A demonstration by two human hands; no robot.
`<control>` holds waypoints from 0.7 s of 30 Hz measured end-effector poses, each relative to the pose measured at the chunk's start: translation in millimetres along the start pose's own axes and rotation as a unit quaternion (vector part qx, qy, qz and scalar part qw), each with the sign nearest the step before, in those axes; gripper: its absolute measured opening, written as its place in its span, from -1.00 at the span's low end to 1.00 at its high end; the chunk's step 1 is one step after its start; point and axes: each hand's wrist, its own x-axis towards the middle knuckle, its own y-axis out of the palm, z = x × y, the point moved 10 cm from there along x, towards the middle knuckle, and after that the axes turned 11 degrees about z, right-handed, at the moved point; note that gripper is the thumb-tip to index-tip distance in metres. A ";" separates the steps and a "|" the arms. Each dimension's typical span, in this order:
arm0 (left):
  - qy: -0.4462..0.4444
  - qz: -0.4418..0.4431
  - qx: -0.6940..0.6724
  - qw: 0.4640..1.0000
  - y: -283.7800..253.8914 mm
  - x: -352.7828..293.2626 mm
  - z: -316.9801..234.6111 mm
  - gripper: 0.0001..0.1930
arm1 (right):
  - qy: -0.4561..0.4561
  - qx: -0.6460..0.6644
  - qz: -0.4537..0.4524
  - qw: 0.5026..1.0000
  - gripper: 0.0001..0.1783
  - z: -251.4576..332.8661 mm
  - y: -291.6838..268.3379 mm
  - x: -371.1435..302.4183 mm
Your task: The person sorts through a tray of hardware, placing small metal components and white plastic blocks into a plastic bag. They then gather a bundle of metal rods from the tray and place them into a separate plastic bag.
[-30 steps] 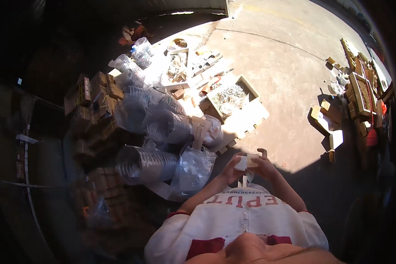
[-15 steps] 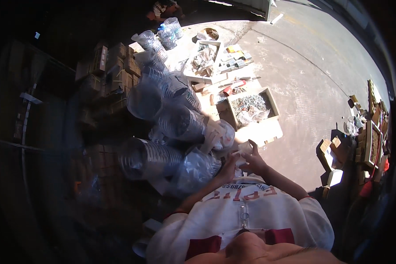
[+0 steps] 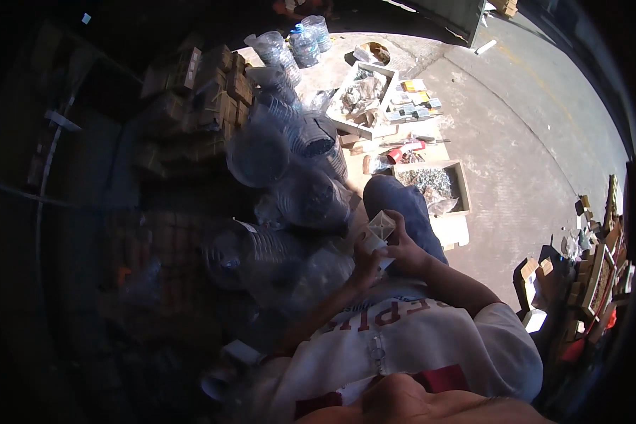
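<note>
In the head view, a pale block (image 3: 382, 225) sits just below the centre of the frame, between the two hands, its square, cross-marked end facing up. The right hand (image 3: 404, 247) is clamped on its right side; the left hand (image 3: 366, 260) is closed on it from lower left, so both are about equally near. The long axis seems to run down toward the chest – the fingers hide part of it, and I cannot tell whether the white below belongs to the same piece.

Just above the block rises a blue-clad knee (image 3: 397, 198), between the hands and a tray (image 3: 464, 185) of metal bits. Left of the hands – crowding that side – lie clear tubs (image 3: 318, 201). Cartons (image 3: 212, 92) fill the upper left; scraps (image 3: 530, 279) lie at far right.
</note>
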 end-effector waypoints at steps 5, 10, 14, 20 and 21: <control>0.014 0.063 -0.284 0.957 -25.9 3.9 -24.6 -0.39 | 0.016 0.117 0.021 0.993 -0.06 -13.1 -3.3 52.7; -0.078 -0.152 -0.197 0.965 -122.4 17.1 -23.2 -0.45 | 0.038 0.185 0.064 0.980 -0.07 -25.6 -12.6 110.6; -0.050 -0.214 -0.019 0.975 -206.3 83.5 -34.1 -0.52 | 0.047 0.237 0.061 0.968 -0.08 -12.7 -55.1 156.8; 0.014 -0.130 0.139 0.982 -270.7 307.8 -98.0 -0.48 | 0.037 0.267 0.023 0.963 -0.08 5.9 -165.5 245.5; 0.033 -0.122 0.235 0.964 -283.1 357.6 -96.0 -0.54 | 0.023 0.272 0.002 0.962 -0.06 11.4 -188.3 261.5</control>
